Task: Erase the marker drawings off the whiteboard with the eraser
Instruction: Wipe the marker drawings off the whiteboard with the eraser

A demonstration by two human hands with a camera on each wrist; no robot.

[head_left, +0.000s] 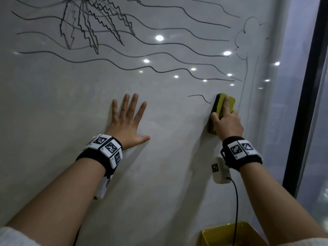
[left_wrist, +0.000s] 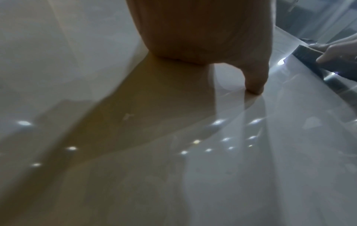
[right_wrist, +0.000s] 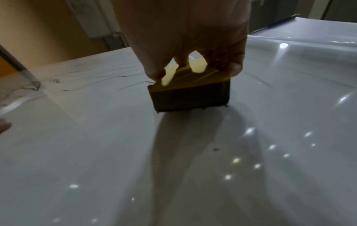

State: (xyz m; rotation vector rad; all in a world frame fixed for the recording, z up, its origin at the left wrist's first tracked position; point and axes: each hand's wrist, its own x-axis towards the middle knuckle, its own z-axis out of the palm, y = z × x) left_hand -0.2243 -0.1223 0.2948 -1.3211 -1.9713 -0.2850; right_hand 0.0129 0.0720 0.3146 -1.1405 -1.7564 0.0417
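Black zigzag marker drawing [head_left: 92,23] cut off at whiteboard's top edge; yellow box [head_left: 209,235] cropped below; yellow-backed foam eraser [head_left: 219,110] partly hand-covered.

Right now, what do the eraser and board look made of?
Eraser: seemingly soft yellow foam, matte, on a dark felt-like pad facing the board. Board: hard, smooth and glossy, mirroring ceiling lights; whether coated metal or glass, I cannot tell.
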